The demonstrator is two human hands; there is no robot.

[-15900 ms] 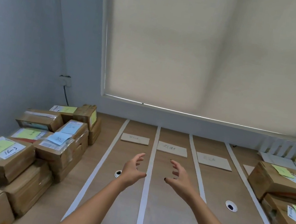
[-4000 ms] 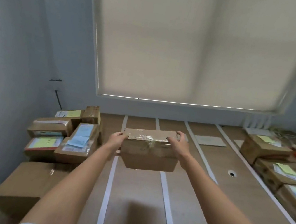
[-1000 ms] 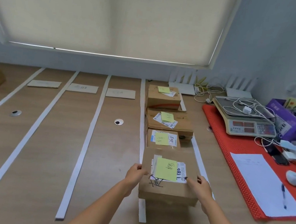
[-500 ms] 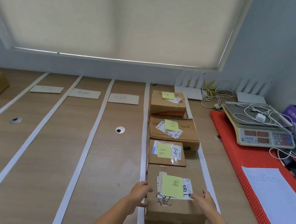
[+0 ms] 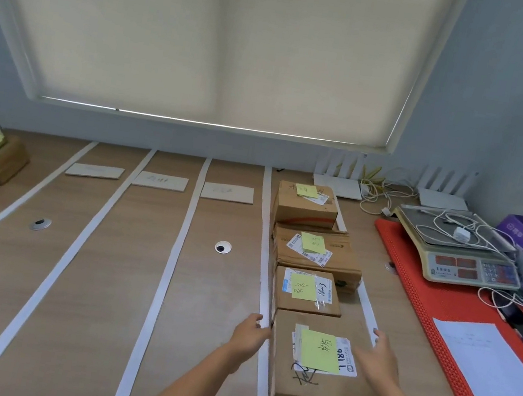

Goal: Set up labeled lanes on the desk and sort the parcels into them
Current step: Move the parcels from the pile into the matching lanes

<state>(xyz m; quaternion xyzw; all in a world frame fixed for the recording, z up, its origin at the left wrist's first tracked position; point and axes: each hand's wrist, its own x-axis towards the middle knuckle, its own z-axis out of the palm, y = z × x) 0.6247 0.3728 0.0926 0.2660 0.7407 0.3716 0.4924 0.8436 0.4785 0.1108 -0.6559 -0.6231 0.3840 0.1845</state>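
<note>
both grips wide, left hand (image 5: 251, 331) and right hand (image 5: 377, 355) flanking nearest parcel (image 5: 321, 375), bare lanes leftward

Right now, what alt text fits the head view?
Two hands, left and right, flank the nearest parcel, last of four yellow-noted boxes in the rightmost taped lane on a wooden desk; a scale sits right.

Left of the row of parcels (image 5: 312, 260), the taped lanes on the counter (image 5: 211, 292) lie open up to the label cards (image 5: 227, 192). Right of the row, a red mat (image 5: 440, 311), scale (image 5: 459, 256) and cables (image 5: 454, 225) crowd the passage.
</note>
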